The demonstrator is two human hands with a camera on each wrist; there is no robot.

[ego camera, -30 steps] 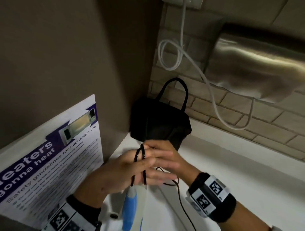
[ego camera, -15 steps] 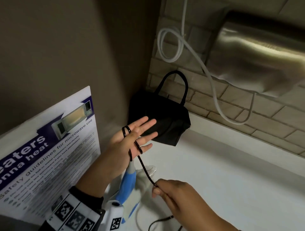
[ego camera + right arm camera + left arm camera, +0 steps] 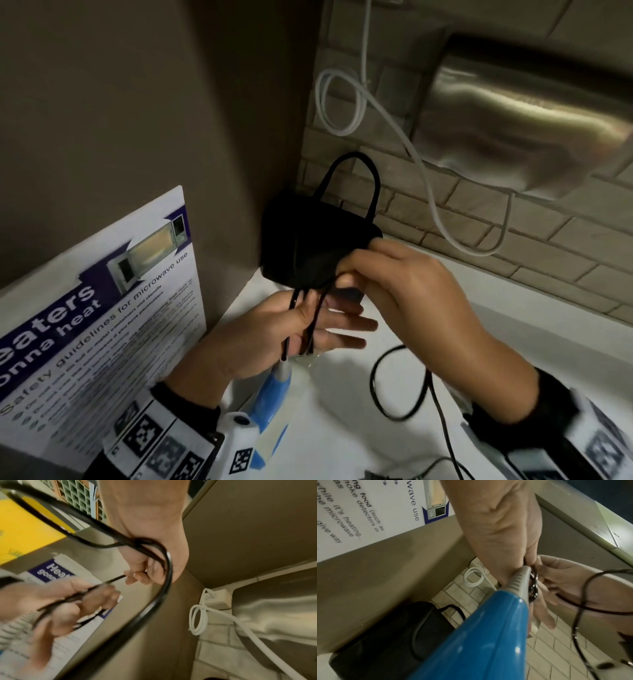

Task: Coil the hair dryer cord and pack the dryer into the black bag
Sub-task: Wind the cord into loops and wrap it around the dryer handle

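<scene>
The black cord (image 3: 374,380) is wound in loops round my left hand (image 3: 329,325), whose fingers lie straight while the thumb pins the strands. My right hand (image 3: 394,274) pinches the cord just above the left fingertips, in front of the black bag (image 3: 301,246). The bag stands upright in the corner with its handle up. The blue and white hair dryer (image 3: 270,394) hangs under my left wrist, its grey cord end at the palm. In the left wrist view the dryer (image 3: 479,642) fills the foreground, with the bag (image 3: 385,635) behind it. The right wrist view shows the cord (image 3: 169,566) arcing from my right hand (image 3: 154,568).
A microwave safety poster (image 3: 102,325) leans on the brown partition at the left. On the brick wall hang a steel hand dryer (image 3: 513,120) and a looped white cable (image 3: 424,178). Slack cord trails over the white counter (image 3: 513,342) toward the front edge.
My right hand has come up from low near the front to the left fingertips, carrying the cord over the hand. The left hand now has more strands across it.
</scene>
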